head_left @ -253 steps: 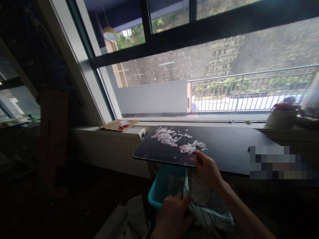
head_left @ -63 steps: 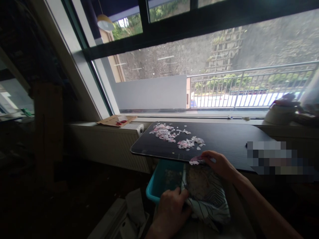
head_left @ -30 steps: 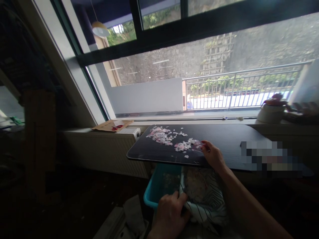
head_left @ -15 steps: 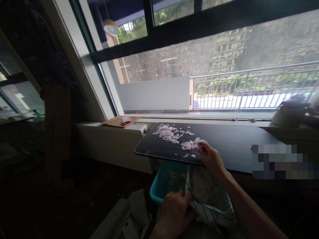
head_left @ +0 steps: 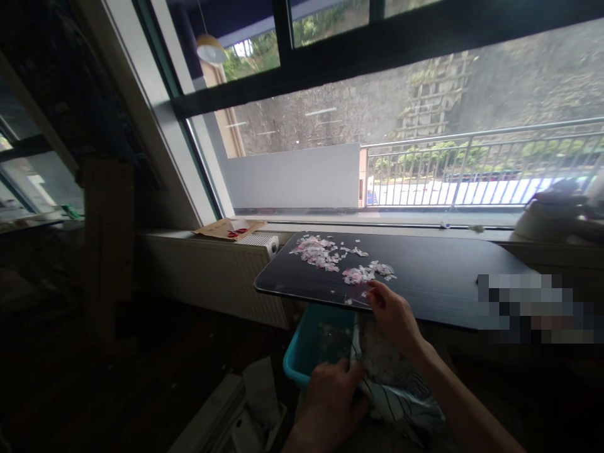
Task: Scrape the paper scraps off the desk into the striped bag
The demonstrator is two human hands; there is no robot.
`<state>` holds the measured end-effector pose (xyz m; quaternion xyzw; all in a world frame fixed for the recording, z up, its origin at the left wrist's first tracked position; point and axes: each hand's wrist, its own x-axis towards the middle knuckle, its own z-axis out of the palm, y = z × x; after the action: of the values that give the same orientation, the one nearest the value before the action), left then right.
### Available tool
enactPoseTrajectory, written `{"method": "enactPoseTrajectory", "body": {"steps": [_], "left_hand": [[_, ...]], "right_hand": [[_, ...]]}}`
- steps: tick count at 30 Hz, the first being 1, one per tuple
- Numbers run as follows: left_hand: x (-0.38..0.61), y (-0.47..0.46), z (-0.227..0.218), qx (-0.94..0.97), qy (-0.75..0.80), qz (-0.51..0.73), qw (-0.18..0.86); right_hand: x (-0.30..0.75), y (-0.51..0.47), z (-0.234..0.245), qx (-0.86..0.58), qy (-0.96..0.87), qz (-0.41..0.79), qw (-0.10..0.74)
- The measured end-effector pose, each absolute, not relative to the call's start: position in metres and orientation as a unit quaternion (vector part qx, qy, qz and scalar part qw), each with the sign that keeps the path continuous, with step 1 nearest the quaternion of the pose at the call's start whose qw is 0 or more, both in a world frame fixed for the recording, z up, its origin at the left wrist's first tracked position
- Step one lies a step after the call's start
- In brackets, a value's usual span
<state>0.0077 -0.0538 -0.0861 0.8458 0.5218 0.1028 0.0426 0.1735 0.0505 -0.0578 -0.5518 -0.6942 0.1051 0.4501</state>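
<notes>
My left hand [head_left: 333,396] is closed at the front of a teal basin [head_left: 293,358], gripping the edge of a striped cloth [head_left: 401,399] beside it. Closed in a pinch, my right hand [head_left: 391,314] is at the near edge of a dark tabletop [head_left: 438,264]. A faint reddish, see-through shape shows by its fingertips, too blurred to name. Just beyond the fingers lies a small pile of pale pink and white scraps [head_left: 361,275], which look like paper. A larger pile of the same scraps [head_left: 316,251] is farther left, with a few loose bits around both.
Left of the tabletop, a white radiator [head_left: 236,270] stands under the sill. Red-handled scissors [head_left: 237,233] lie on brown cardboard [head_left: 212,229] there. Pale boxes [head_left: 255,402] are on the floor at lower left. A large window fills the back.
My right hand has moved left and toward me, from the smaller pile to the table's near edge. Scraps it covered are now visible. My left hand has stayed put.
</notes>
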Motion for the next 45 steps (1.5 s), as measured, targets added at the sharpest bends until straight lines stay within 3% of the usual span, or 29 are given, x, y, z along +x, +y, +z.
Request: {"method": "enactPoseTrajectory", "body": {"steps": [5, 9, 15, 21, 35, 45], "left_hand": [[0.007, -0.054, -0.085, 0.849, 0.516, 0.106, 0.047], [0.007, -0.054, -0.086, 0.844, 0.525, 0.099, 0.039], [0.009, -0.054, -0.088, 0.838, 0.535, 0.101, 0.039], [0.007, -0.054, -0.089, 0.841, 0.529, 0.103, 0.038], [0.007, -0.054, -0.090, 0.839, 0.532, 0.108, 0.035], [0.007, -0.054, -0.094, 0.838, 0.532, 0.118, 0.031]], "right_hand": [[0.165, 0.046, -0.061, -0.502, -0.703, 0.175, 0.473], [0.193, 0.058, -0.055, -0.567, -0.649, 0.125, 0.491], [0.228, 0.069, -0.050, -0.648, -0.637, 0.067, 0.413], [0.222, 0.073, -0.056, -0.602, -0.653, 0.128, 0.440], [0.241, 0.090, -0.054, -0.656, -0.613, 0.041, 0.438], [0.246, 0.091, -0.053, -0.643, -0.627, 0.068, 0.434]]}}
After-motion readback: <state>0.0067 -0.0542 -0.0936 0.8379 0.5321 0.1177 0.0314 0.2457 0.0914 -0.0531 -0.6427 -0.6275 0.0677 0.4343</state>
